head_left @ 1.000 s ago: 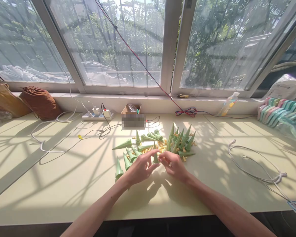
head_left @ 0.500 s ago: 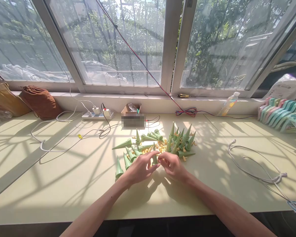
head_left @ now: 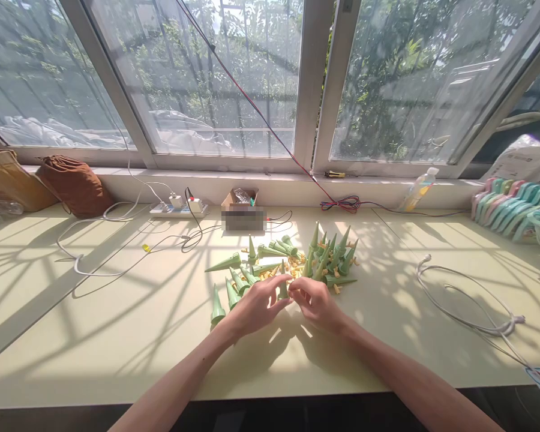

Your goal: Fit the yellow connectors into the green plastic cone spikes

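Note:
My left hand curves around a green plant watering spike, thumb and forefinger at its sides, its point up. Close against it, my right hand has its fingertips pinched by the spike; whatever they hold is too small and covered to make out. Behind my hands lie small yellow valve pieces in a loose pile. More green spikes stand upright or tilted in a cluster on the right, several with yellow pieces on them. Others, such as a standing spike, are on the left.
At the back are a power strip, a small cardboard box, coiled red-and-black wire and a bottle. A brown bag sits left. Hangers and a grey cable lie right.
Almost nothing differs. Both hands stay at the same spike, with only a very slight shift of the fingers; the view has moved a little.

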`<state>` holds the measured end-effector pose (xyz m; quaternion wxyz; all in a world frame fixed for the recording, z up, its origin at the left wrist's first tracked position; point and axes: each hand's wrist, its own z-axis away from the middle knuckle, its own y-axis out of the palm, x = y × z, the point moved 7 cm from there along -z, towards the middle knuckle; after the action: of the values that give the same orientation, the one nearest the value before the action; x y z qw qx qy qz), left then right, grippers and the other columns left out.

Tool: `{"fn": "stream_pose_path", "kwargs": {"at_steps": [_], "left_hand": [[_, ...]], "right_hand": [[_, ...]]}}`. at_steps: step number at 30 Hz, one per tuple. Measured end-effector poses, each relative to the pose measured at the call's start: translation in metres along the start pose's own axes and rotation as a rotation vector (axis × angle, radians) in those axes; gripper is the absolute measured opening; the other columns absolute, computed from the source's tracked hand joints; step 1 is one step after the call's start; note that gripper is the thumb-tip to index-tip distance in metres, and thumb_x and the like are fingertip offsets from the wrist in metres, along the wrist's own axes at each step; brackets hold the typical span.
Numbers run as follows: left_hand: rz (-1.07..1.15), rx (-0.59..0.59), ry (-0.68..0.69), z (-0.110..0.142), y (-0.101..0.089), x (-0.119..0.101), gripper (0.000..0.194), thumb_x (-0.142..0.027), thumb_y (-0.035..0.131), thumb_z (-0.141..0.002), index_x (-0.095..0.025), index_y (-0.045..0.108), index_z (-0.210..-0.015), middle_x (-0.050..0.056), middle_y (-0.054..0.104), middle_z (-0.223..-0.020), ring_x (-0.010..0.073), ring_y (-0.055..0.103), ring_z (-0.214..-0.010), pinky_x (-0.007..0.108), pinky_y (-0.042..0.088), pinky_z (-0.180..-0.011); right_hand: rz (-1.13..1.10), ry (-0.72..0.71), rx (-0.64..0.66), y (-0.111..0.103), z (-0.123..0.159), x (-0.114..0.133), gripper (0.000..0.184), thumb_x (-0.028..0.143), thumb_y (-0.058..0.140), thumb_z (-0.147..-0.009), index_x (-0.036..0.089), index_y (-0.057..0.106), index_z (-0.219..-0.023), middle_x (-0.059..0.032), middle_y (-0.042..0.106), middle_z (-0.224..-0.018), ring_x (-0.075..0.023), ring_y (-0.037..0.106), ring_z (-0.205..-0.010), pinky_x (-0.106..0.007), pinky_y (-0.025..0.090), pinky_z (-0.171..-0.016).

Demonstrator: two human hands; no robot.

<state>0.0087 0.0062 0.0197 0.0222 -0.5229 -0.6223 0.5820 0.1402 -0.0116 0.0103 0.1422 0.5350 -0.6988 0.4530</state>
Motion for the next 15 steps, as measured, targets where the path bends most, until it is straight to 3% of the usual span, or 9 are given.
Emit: {"fn": "stream_pose_path", "kwargs": {"at_steps": [15], "left_hand": [[0.091,-0.028,-0.055,0.0021,0.0010,0.0056,0.078,-0.024,0.061,-0.090,-0.033,0.013,-0.151,0.003,0.065,-0.099,0.0120,0.061,-0.063,0.029,0.054,-0.061]], "right_hand": [[-0.012,0.024,-0.035,-0.0010,0.0003,-0.0027,0.008,0.018,0.052,-0.091,0.019,0.057,-0.085,-0.0006,0.057,-0.071,-0.0120,0.047,-0.056,-0.024,0.038,-0.053]]}}
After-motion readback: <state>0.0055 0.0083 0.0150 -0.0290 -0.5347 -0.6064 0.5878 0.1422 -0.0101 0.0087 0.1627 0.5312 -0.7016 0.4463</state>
